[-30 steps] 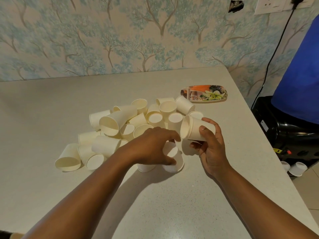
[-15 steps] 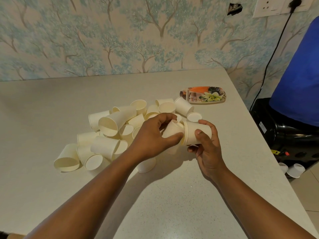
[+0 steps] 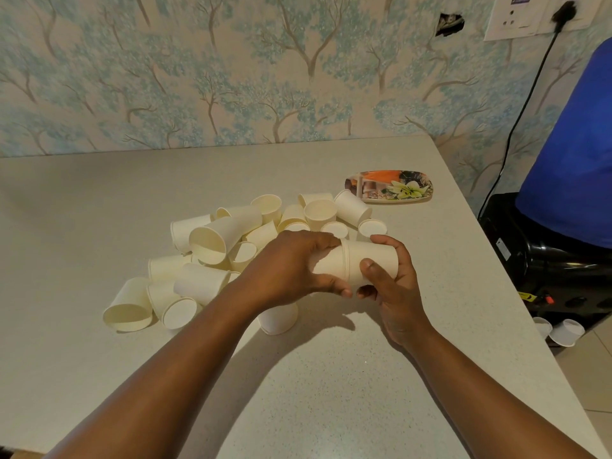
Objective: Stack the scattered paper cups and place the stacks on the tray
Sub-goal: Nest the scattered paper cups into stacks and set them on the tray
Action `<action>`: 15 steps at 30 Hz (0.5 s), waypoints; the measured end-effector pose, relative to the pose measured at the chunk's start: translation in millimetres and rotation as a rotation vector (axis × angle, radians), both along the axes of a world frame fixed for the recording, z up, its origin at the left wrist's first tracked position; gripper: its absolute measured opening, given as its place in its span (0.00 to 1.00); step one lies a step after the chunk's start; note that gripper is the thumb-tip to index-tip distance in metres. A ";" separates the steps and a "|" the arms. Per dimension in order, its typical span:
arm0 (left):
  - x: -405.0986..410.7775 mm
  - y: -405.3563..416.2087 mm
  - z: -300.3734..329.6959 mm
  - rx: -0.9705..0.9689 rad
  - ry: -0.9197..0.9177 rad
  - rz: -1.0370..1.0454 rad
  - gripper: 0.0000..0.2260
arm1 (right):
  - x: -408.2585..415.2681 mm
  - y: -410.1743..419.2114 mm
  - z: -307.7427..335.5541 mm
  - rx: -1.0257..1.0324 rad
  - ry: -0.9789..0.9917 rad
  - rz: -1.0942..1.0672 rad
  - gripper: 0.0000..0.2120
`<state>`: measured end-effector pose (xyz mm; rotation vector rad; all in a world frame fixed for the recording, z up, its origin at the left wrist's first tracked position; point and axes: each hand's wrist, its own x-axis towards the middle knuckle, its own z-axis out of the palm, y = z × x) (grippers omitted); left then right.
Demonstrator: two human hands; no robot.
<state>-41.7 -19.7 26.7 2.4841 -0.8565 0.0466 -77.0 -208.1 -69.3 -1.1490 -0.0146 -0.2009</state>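
Your right hand (image 3: 390,286) is curled around a small stack of cups (image 3: 371,261) lying sideways above the table (image 3: 331,392), thumb on the near side, fingers wrapped over the far side, the closed bottoms pointing right. Your left hand (image 3: 291,270) grips another cup (image 3: 326,262) by its body, fingers curled over the top and thumb under it, and that cup's end sits inside the open mouth of the stack, so the rims show as thin rings right between your two hands. Beyond and to the left of your left hand lies the loose pile of cups (image 3: 231,240), most on their sides, a few upright, several touching or leaning on one another. One cup (image 3: 278,318) stands mouth-down on the table just under your left wrist. The tray (image 3: 389,187), printed with flowers, lies flat on the table beyond your right hand, well apart from it and close to the far right edge of the pile. To the right of your right hand, off the table, two more cups on the floor (image 3: 559,331) sit beside a black appliance (image 3: 546,260).
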 end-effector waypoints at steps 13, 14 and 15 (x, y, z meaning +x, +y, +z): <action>-14.8 -27.5 -23.0 -0.304 0.110 0.072 0.33 | -4.9 9.1 2.0 0.054 0.058 0.171 0.28; -17.2 -30.9 -24.9 -0.334 0.136 0.045 0.30 | -3.9 8.1 0.6 0.085 0.063 0.179 0.30; -19.8 -33.7 -26.9 -0.362 0.170 0.021 0.27 | -3.3 7.4 -1.0 0.108 0.062 0.185 0.31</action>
